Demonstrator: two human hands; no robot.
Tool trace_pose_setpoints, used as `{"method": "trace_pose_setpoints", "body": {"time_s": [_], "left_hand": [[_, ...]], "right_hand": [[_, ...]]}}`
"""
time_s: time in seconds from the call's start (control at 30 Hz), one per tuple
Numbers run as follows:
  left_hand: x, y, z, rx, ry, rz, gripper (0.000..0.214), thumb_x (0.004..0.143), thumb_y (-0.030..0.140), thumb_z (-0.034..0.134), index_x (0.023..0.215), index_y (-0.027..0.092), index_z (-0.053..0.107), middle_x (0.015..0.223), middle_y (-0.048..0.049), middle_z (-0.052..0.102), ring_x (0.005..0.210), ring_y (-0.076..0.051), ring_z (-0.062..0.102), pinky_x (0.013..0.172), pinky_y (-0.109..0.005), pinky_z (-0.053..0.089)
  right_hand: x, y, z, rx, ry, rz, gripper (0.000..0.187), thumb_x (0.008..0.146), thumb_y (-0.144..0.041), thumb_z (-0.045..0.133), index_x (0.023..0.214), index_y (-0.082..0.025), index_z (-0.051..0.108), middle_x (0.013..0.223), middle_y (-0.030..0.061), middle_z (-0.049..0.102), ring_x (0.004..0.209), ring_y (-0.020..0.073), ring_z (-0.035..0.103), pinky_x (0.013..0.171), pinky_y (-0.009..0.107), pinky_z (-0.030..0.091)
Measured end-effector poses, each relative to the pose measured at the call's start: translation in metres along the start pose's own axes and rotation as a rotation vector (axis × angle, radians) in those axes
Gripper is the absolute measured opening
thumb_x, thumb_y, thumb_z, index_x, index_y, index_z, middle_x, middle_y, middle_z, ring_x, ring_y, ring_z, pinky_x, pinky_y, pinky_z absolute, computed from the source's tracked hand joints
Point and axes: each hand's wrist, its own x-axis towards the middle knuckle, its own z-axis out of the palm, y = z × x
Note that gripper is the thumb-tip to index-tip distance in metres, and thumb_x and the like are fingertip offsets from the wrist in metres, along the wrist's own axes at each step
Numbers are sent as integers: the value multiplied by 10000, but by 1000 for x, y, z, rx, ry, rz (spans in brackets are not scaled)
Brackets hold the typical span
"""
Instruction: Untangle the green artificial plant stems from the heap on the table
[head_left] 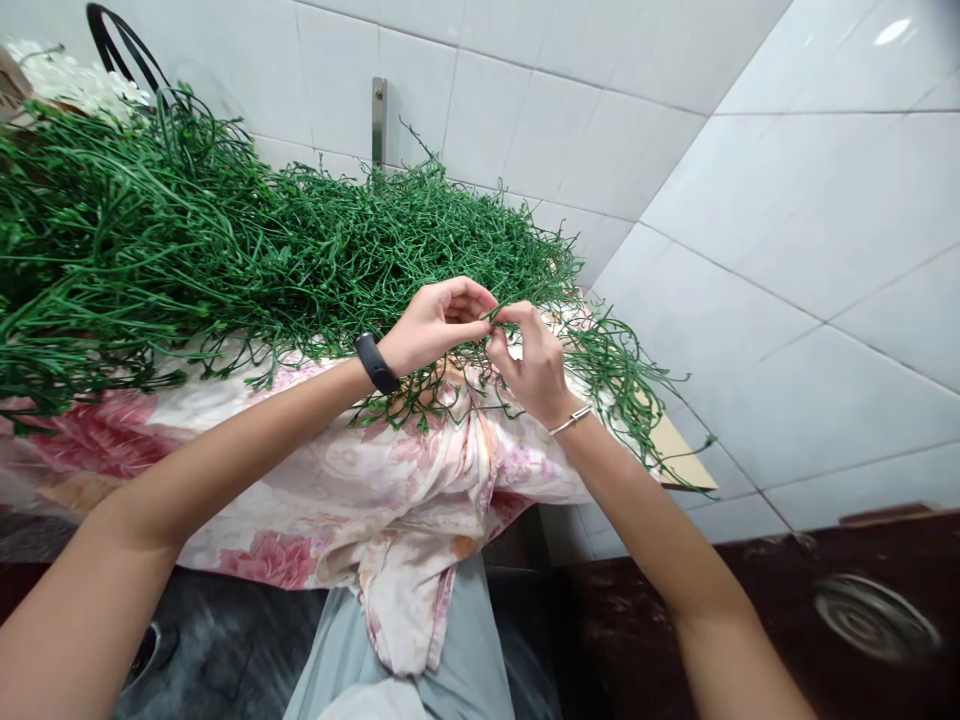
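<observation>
Both hands meet over the front edge of a large heap of thin green plastic-looking stems. My left hand, with a black band at the wrist, has its thumb and fingertips pinched on a small green stem. From the other side, my right hand pinches at the same spot, its fingertips touching the stem. Most of that stem is hidden by the fingers. Below and between the hands, several loose stems lie on a floral cloth. A smaller bunch of stems spreads right of my right hand.
White flowers and a black loop stand at the back left. A metal strip is on the tiled wall behind the heap. Cardboard juts out at the right end. A blurred round object is at lower right.
</observation>
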Motion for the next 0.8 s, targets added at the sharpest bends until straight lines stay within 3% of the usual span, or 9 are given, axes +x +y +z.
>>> {"method": "trace_pose_setpoints", "body": {"time_s": [0.23, 0.43, 0.53, 0.67, 0.8], "left_hand": [[1, 4, 0, 6, 52, -12, 135, 631, 62, 558, 758, 100, 534, 645, 27, 550, 573, -29, 500, 566, -164, 404], [0, 8, -2, 40, 67, -56, 97, 631, 94, 586, 719, 101, 546, 570, 40, 524, 510, -29, 476, 518, -170, 381], [-1, 9, -5, 61, 14, -108, 86, 635, 153, 619, 666, 92, 568, 585, 21, 555, 518, -39, 499, 539, -186, 403], [-2, 10, -9, 151, -122, -141, 125, 663, 208, 617, 665, 84, 619, 594, -3, 589, 530, -51, 509, 541, -192, 400], [-1, 10, -10, 167, -104, -145, 135, 652, 210, 630, 674, 77, 627, 594, -6, 599, 527, -54, 519, 539, -196, 406]], "right_hand": [[3, -4, 1, 62, -14, -29, 203, 851, -114, 350, 1037, -186, 389, 851, 48, 458, 794, 132, 470, 700, 283, 457], [-2, -5, 0, 31, 3, -20, 293, 823, -149, 453, 1095, -191, 352, 891, 48, 510, 738, 108, 523, 624, 232, 489], [-3, -4, -2, 19, 29, 3, 278, 801, -172, 492, 1049, -200, 369, 856, 26, 513, 680, 89, 533, 584, 215, 489], [-1, -1, -7, -57, 18, -84, 179, 778, -193, 520, 921, -196, 414, 769, 3, 514, 633, 83, 526, 519, 202, 450], [0, 0, -9, -140, -30, -141, 128, 790, -184, 509, 885, -177, 423, 742, 7, 523, 608, 79, 528, 484, 193, 412]]}}
